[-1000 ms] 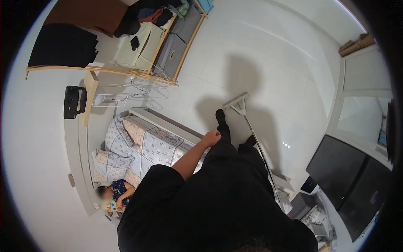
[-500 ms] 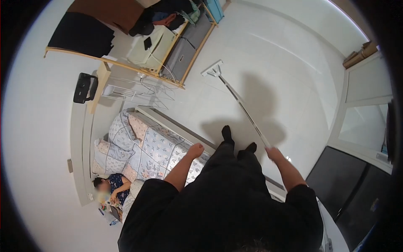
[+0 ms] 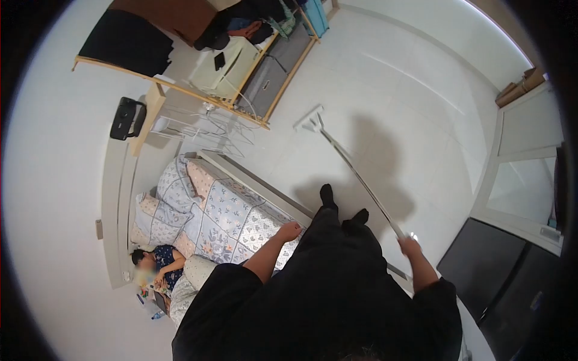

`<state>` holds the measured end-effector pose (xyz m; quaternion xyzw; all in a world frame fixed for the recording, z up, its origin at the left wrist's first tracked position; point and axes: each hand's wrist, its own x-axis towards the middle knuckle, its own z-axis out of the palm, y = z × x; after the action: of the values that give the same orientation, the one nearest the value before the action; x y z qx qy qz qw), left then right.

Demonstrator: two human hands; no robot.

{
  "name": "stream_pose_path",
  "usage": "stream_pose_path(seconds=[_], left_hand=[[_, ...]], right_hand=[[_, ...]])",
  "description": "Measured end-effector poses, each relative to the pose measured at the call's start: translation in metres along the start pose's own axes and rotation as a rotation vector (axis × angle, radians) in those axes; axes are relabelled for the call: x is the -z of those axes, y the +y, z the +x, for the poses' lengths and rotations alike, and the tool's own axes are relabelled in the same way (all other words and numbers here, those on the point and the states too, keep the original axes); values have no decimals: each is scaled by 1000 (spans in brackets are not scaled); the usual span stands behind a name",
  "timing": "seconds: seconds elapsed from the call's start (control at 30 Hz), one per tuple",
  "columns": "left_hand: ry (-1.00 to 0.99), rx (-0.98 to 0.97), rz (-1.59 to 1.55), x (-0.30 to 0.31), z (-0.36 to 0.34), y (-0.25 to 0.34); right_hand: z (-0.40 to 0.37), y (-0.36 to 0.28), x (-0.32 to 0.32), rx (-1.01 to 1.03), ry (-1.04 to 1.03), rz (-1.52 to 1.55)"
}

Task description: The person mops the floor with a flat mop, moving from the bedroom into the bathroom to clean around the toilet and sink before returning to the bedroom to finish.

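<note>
My right hand (image 3: 409,245) is wrapped round the upper end of a long-handled mop (image 3: 363,180). The handle slants across the tiled floor to a flat white head (image 3: 310,119) resting near the shelf. My left hand (image 3: 290,231) hangs over the edge of the bed, its fingers curled together; nothing shows in them. Beside that hand lies the patterned bedding (image 3: 232,210).
A person (image 3: 168,262) lies on the bed at the left. A wooden rack (image 3: 289,78) with grey boxes stands beyond it, near a wire stand (image 3: 198,129). Black cabinets (image 3: 481,265) are at the right. My feet (image 3: 327,195) are on the floor.
The mop head has come slightly closer to me, and my right hand has moved down and to the right with the handle. My left hand has shifted slightly right and down.
</note>
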<state>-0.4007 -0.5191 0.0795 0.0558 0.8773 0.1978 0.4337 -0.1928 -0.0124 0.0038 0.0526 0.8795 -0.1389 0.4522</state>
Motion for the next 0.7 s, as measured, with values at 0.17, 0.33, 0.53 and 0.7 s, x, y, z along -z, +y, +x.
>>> stream_pose_path(seconds=[0.17,0.33,0.53,0.7], left_hand=[[4,-6,-41,-9,35,23],[-8,-73,-160,-8,45,53],[-84,-14,-163,-13,52,53],[-43,-92,-164,-16,54,35]], right_hand=[[-311,112,-92,-570,-177,364],[-351,71,-67,-325,72,34],[-122,-26,-1,-63,56,50],[26,-115,168,-209,-122,514]])
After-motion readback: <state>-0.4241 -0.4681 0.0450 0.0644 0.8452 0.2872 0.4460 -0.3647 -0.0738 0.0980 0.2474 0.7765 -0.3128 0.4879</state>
